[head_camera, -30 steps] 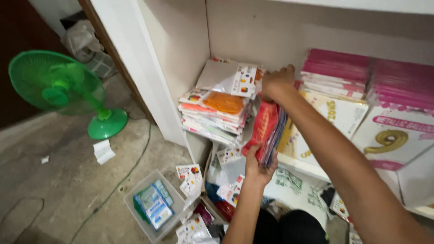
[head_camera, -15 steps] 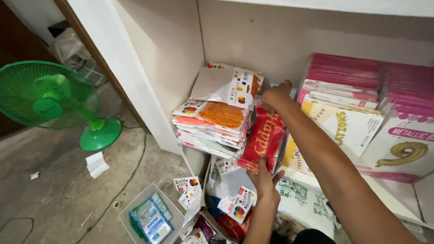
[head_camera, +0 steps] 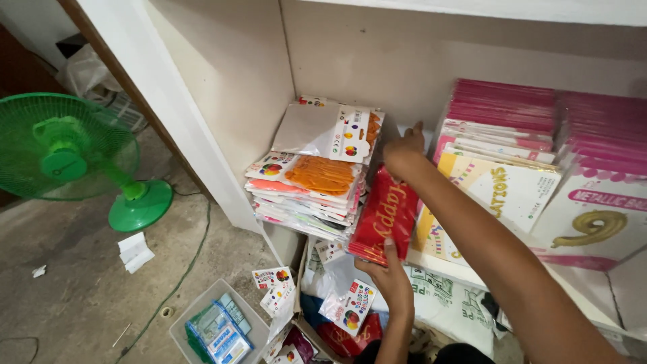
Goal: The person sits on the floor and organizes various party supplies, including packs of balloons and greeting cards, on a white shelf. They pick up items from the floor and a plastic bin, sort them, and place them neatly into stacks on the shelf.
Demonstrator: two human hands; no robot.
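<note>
A white shelf unit (head_camera: pixel 202 135) fills the upper view, its right end cut off by the frame; on its board stand leaning pink and cream foil-balloon packs (head_camera: pixel 512 162), and to their left lies a flat pile of balloon packets (head_camera: pixel 306 189) hard against the side wall. Between the two sits a red stack of banner packs (head_camera: pixel 385 214), upright on edge and tilted slightly, wedged in the narrow gap with little room either side. The right hand (head_camera: pixel 404 152) curls over the stack's top edge, fingers partly hidden behind it; the left hand (head_camera: pixel 387 276) grips its lower edge from beneath, thumb on the front. A green fan (head_camera: pixel 64 158) stands on open concrete floor at left, and a clear tub (head_camera: pixel 202 323) of small packets lies below, its near edge cut off
</note>
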